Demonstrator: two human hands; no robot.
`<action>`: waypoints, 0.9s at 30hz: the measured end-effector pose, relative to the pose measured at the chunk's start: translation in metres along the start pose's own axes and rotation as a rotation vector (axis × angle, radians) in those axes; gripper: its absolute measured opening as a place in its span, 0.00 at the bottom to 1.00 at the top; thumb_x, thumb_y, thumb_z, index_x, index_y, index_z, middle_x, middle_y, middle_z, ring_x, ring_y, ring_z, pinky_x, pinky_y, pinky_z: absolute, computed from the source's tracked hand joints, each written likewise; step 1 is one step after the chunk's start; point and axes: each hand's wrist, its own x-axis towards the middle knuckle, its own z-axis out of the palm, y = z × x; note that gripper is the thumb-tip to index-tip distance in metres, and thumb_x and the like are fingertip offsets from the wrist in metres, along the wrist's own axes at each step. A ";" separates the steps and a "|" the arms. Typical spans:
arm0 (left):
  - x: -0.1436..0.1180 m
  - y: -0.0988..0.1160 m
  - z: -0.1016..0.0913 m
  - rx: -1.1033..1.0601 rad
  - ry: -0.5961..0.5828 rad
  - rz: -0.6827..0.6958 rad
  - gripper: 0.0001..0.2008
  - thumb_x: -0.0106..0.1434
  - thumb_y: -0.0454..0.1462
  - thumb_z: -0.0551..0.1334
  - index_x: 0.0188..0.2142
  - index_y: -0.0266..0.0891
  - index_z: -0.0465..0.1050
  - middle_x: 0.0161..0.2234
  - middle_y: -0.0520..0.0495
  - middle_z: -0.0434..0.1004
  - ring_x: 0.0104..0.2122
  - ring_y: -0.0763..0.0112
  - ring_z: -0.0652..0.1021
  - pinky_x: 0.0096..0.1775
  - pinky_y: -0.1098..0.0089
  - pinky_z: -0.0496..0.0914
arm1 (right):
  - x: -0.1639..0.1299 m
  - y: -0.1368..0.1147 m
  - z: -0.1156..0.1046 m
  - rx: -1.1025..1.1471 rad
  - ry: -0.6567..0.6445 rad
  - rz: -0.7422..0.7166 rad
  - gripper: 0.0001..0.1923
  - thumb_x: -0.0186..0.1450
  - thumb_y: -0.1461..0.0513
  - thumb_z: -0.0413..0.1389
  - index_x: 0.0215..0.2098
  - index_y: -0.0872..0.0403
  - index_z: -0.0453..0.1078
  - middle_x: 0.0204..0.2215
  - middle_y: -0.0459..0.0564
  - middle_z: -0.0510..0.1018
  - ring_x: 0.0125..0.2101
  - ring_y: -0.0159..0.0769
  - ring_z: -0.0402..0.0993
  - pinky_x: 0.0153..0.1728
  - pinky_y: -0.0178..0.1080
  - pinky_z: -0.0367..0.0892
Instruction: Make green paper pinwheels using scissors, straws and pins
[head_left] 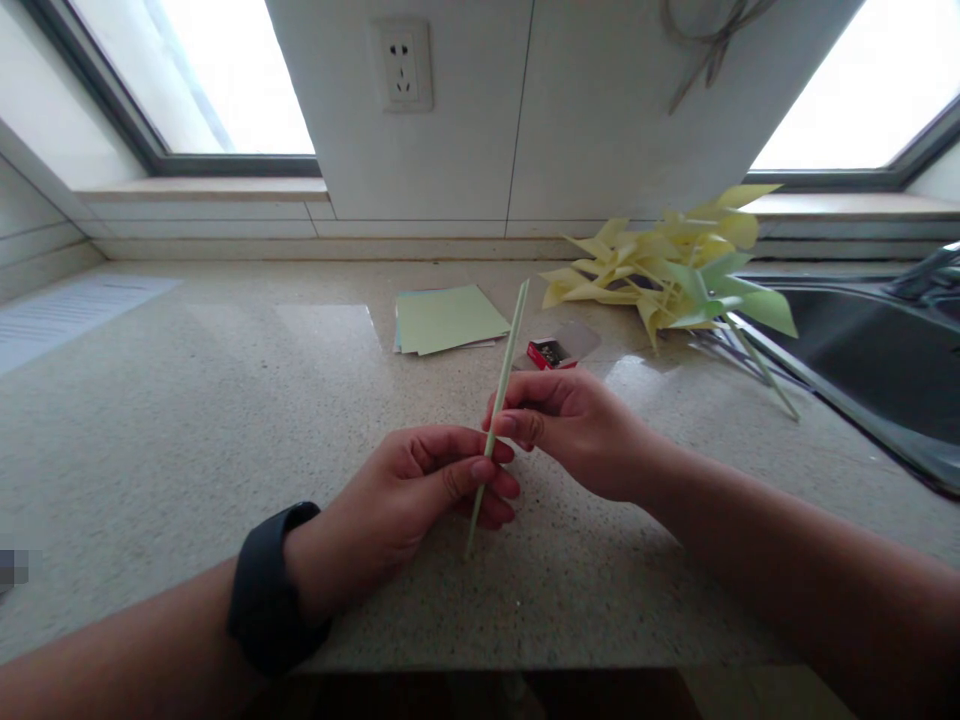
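A thin pale-green paper stick (510,345) is held at a slant over the counter, its top leaning to the right. My left hand (427,485) pinches its lower part between thumb and fingers. Just above that, my right hand (577,425) grips the stick near its middle. Beyond my right hand lies a small red box (550,353) with tiny metal pieces inside, partly hidden by the hand. A stack of light-green paper squares (454,318) rests on the counter behind the stick.
Several yellow paper pinwheels (622,262) are piled at the back right, with a green pinwheel (720,290) on a stick in front. The sink (862,350) is set into the counter at right. A printed sheet (75,315) lies far left. A socket (403,65) is on the wall.
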 end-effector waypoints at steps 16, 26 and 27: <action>-0.003 -0.002 -0.004 -0.046 -0.091 -0.015 0.08 0.71 0.36 0.63 0.45 0.37 0.80 0.36 0.47 0.84 0.35 0.71 0.84 0.42 0.70 0.79 | 0.000 0.005 0.000 0.059 -0.076 0.007 0.12 0.66 0.56 0.61 0.28 0.55 0.70 0.23 0.42 0.72 0.25 0.28 0.66 0.28 0.34 0.62; -0.003 0.003 0.005 -0.162 0.245 0.134 0.06 0.65 0.35 0.67 0.42 0.35 0.81 0.28 0.50 0.81 0.25 0.73 0.80 0.29 0.76 0.76 | -0.002 0.007 -0.030 -0.994 -0.209 -0.310 0.12 0.69 0.56 0.59 0.46 0.53 0.75 0.42 0.52 0.76 0.43 0.39 0.71 0.47 0.44 0.65; -0.002 0.003 0.006 -0.161 0.257 0.134 0.07 0.65 0.35 0.68 0.41 0.35 0.81 0.28 0.49 0.81 0.25 0.73 0.80 0.29 0.76 0.76 | -0.003 0.006 -0.032 -1.062 -0.277 -0.316 0.13 0.68 0.55 0.59 0.47 0.53 0.75 0.45 0.53 0.76 0.46 0.41 0.71 0.50 0.46 0.64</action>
